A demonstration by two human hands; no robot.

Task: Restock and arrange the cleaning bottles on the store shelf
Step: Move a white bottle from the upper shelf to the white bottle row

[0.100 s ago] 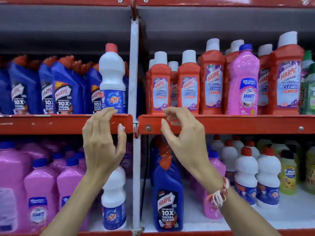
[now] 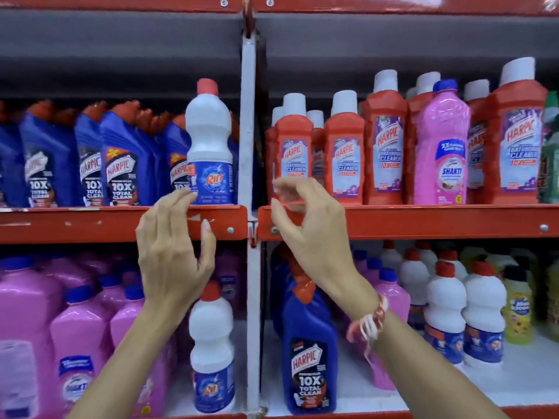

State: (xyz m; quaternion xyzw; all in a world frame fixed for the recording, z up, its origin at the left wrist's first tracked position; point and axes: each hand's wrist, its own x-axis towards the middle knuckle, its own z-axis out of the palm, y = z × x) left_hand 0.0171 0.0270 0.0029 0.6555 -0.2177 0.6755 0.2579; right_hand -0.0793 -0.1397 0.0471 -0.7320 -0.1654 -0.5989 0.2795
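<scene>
Now both hands are raised in the middle of the frame, in front of the red shelf edge [image 2: 423, 220], and neither one holds a bottle. The left hand [image 2: 172, 252] has its fingers spread apart and a little curled; its fingertips reach up just under the white Rin bottle [image 2: 209, 146], but whether they touch it I cannot tell. This bottle has a red cap and stands upright at the right end of the left bay, beside the grey upright post [image 2: 248, 146], in front of a row of blue Harpic bottles [image 2: 121, 164] that fills the middle left of the frame. The right hand [image 2: 305, 225] is also open, with the thumb and bent fingers apart, in front of the leftmost red Harpic bottle [image 2: 293, 152]. A red and white thread band [image 2: 370, 320] is around the right wrist. In the middle right, more red bottles stand in a row, and among them one pink Shakti bottle [image 2: 444, 146]. On the lower shelf, pink bottles [image 2: 78, 337] are at lower left, a second Rin bottle [image 2: 211, 352] and a single blue Harpic bottle [image 2: 308, 358] are near the centre, and white bottles [image 2: 481, 316] are at lower right.
</scene>
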